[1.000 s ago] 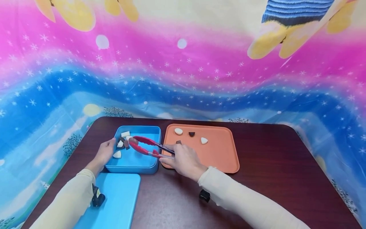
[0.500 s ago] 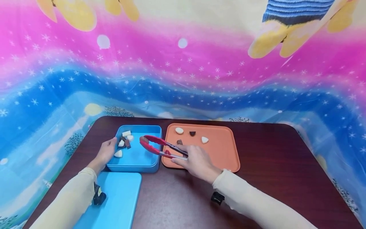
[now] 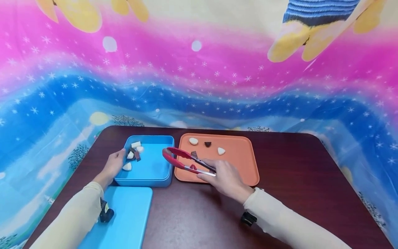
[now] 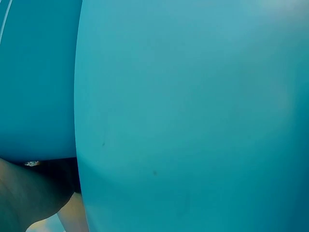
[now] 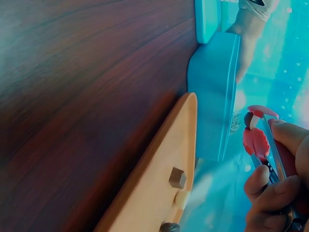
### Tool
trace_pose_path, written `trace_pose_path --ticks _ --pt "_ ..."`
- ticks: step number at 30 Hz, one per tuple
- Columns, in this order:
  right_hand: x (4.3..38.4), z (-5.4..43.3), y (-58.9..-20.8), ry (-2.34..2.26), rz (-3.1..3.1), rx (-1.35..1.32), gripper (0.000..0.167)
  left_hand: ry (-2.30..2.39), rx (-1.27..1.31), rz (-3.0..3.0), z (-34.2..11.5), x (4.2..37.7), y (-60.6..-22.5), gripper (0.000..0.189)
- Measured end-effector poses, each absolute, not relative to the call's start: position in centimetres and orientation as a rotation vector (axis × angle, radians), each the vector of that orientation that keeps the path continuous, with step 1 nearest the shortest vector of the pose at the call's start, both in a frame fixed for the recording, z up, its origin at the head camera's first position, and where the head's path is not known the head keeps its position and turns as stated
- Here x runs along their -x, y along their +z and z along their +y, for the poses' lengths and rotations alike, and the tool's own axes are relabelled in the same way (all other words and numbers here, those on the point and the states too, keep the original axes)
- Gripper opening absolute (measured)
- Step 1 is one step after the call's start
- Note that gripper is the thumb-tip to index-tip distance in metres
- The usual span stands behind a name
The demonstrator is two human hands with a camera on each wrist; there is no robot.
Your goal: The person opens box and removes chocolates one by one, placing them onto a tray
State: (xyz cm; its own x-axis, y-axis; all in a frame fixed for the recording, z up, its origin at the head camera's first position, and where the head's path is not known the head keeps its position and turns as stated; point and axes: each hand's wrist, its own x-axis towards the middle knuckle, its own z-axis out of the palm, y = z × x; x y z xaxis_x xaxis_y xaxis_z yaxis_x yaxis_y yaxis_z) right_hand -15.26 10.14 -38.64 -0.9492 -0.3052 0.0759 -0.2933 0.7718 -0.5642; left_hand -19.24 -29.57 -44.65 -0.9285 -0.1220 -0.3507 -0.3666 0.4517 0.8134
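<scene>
My right hand (image 3: 228, 180) grips a pair of red-tipped tongs (image 3: 180, 165) over the gap between the blue box and the orange tray. In the right wrist view, a small dark-and-white piece (image 5: 250, 120) sits pinched between the tong tips. My left hand (image 3: 112, 166) holds the left wall of the blue box (image 3: 144, 183). Inside that box, white and brown chocolate-like pieces (image 3: 137, 155) lie grouped along the left side. On the orange tray (image 3: 239, 166) are a white oval piece (image 3: 193, 141), a dark piece (image 3: 207, 144), a white rounded triangle (image 3: 221, 151) and a brown piece (image 3: 194, 153).
A light blue lid (image 3: 129, 214) lies flat in front of the box, beneath the left forearm. Dark wooden table (image 3: 289, 166) extends right of the tray. Behind the table hangs a colourful patterned cloth (image 3: 199, 79).
The right hand has carried the tongs rightward, from above the pieces in the box to its right rim, with a small piece in the tips. The left hand stays on the box.
</scene>
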Motion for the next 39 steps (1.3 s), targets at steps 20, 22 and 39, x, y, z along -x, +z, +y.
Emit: trace_pose_path --ticks 20,22,39 --pt "13.6 16.1 -39.7 -0.863 3.003 0.37 0.06 1.47 0.402 2.47 -29.7 19.1 -44.6 0.074" --pt "13.4 16.7 -39.8 -0.852 3.014 0.358 0.06 1.477 0.399 2.468 -29.7 19.1 -44.7 0.073" --pt "12.4 21.9 -41.0 -0.724 3.08 0.205 0.062 1.479 0.418 2.459 -29.8 19.2 -44.7 0.072"
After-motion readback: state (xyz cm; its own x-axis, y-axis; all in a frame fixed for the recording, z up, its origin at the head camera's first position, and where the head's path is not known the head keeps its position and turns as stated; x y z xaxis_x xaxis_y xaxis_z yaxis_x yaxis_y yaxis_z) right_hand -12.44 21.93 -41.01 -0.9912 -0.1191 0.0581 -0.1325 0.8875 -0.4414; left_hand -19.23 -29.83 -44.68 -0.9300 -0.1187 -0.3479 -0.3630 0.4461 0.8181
